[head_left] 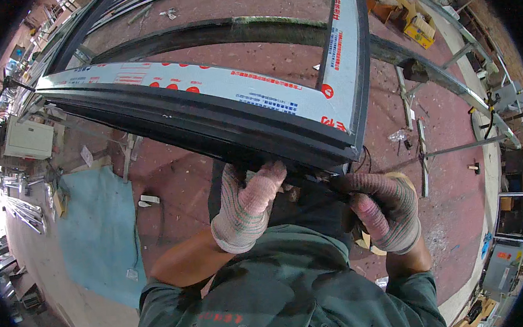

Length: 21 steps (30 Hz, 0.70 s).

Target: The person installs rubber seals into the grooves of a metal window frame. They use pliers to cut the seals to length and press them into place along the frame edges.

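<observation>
A dark metal window or door frame [221, 116] with printed white protective film on its face lies across a metal support stand [278, 28]. Its near corner points towards my body. My left hand [251, 206], in a striped knit glove, has its fingertips at the underside of the frame's near edge. At the corner's lower edge, my gloved right hand [384, 204] pinches a thin black strip or edge part between thumb and fingers. The tips of the fingers on my left hand are partly hidden by the frame. What exactly lies between the two hands is too dark to tell.
Metal rails of the stand [458, 88] curve along the right, with thin legs below. A yellow cardboard box [419, 31] lies at the upper right. On the left are a blue-green sheet [98, 231] on the floor, a pale metal cabinet [29, 138] and a small white object [149, 200] with a cable nearby.
</observation>
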Each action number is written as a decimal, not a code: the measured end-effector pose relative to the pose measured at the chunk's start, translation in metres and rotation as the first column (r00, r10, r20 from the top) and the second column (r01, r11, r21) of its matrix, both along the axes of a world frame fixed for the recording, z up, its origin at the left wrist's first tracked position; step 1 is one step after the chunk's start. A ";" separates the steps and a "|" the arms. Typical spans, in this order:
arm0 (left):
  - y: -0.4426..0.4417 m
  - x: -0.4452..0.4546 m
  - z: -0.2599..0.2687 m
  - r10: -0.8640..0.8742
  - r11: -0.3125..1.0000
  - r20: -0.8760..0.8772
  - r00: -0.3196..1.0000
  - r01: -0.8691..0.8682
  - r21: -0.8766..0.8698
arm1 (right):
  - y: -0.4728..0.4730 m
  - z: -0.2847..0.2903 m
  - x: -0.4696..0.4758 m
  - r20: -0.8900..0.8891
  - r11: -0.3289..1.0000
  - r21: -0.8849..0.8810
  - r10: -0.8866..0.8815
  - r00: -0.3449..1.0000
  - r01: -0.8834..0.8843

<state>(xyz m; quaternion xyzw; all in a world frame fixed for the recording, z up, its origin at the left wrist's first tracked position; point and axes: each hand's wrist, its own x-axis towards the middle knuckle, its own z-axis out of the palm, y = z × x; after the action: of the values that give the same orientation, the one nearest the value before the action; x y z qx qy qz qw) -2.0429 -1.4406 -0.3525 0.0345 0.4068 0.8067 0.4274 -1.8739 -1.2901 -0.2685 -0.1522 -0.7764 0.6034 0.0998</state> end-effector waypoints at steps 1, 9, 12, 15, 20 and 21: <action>-0.001 0.001 -0.001 -0.033 0.999 0.012 0.999 0.033 -0.010 | -0.003 -0.001 -0.001 -0.038 0.998 -0.034 -0.046 0.998 0.045; 0.008 0.025 0.026 -0.086 0.996 -0.171 0.982 0.088 0.004 | -0.009 -0.001 -0.003 -0.050 0.960 -0.242 -0.160 0.986 0.143; 0.008 0.023 0.029 -0.150 0.988 -0.156 0.976 0.144 -0.049 | -0.009 0.000 -0.001 -0.022 0.940 -0.316 -0.138 0.990 0.124; 0.010 0.022 0.023 -0.157 0.985 -0.307 0.939 0.173 0.027 | -0.007 -0.001 0.003 -0.003 0.927 -0.367 -0.087 0.996 0.080; 0.018 0.027 0.016 -0.035 0.987 -0.244 0.969 0.072 0.144 | -0.007 -0.011 0.003 0.030 0.932 -0.329 -0.148 0.988 0.150; 0.018 0.026 0.017 -0.057 0.989 -0.304 0.951 0.097 0.116 | -0.007 -0.011 0.004 0.021 0.929 -0.344 -0.140 0.990 0.139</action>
<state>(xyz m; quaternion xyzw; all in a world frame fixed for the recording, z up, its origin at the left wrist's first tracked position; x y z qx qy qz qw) -2.0165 -1.4223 -0.3355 0.1998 0.4119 0.7995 0.3888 -1.8701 -1.2973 -0.2793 -0.2207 -0.6459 0.7215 0.1159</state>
